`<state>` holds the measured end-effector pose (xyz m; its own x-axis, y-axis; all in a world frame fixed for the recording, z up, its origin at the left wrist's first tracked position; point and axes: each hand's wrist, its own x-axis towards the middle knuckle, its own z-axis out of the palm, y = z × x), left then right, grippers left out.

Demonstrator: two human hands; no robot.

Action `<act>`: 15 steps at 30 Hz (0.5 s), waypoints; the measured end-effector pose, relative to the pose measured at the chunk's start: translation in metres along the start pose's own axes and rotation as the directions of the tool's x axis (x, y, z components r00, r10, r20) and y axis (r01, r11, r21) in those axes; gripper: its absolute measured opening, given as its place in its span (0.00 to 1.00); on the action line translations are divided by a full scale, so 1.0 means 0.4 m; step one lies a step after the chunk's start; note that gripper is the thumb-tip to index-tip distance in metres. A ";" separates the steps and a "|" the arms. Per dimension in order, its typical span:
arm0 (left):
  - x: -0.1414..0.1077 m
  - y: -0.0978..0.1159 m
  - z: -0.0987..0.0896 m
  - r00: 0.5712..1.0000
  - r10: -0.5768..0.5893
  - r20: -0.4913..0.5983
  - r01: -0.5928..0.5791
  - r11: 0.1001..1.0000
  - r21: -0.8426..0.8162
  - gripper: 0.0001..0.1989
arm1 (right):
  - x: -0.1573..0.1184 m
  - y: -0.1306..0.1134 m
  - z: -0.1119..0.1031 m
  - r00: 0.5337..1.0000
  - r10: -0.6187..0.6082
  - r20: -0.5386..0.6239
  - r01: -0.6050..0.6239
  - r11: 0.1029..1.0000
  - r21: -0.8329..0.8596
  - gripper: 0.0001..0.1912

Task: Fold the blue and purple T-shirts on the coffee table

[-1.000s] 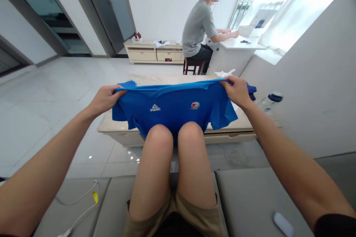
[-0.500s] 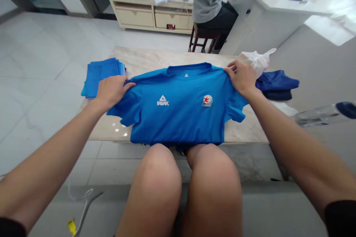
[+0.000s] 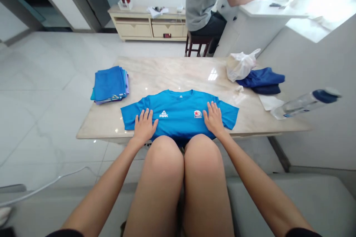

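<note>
Two open hands, left point(image 3: 144, 126) and right point(image 3: 213, 119), lie flat on a blue knit T-shirt point(image 3: 178, 106) on polished marble point(image 3: 172, 74).

White "PEAK" logo point(image 3: 164, 114) on the blue T-shirt point(image 3: 179, 104); neighbouring round badge point(image 3: 197, 114) too small to read

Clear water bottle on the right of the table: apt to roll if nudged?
Probably yes: the clear plastic water bottle lies on its side, round body on the polished marble table. Its capped end appears to reach past the edge, so a push could tip it off. It looks light, though its contents are hard to tell.
</note>
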<state>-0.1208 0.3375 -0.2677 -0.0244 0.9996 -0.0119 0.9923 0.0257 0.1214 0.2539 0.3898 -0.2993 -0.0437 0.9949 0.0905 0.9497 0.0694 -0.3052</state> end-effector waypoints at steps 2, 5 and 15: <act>-0.009 -0.016 -0.028 0.999 -0.012 0.031 0.011 0.999 0.039 0.31 | -0.014 0.012 -0.016 0.999 0.022 0.024 -0.022 1.000 -0.022 0.37; -0.014 -0.018 -0.035 0.998 0.011 0.069 -0.011 1.000 -0.002 0.32 | -0.034 0.001 -0.023 0.997 0.041 0.060 -0.037 0.997 -0.064 0.35; 0.018 0.003 0.039 1.000 0.013 0.027 -0.010 0.994 -0.105 0.38 | -0.019 -0.005 -0.013 0.987 0.108 0.123 -0.098 0.992 -0.079 0.38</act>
<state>-0.1180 0.3447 -0.2832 -0.0081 0.9993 -0.0375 0.9742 0.0163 0.2253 0.2539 0.3816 -0.2943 0.0211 0.9980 -0.0602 0.9710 -0.0348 -0.2366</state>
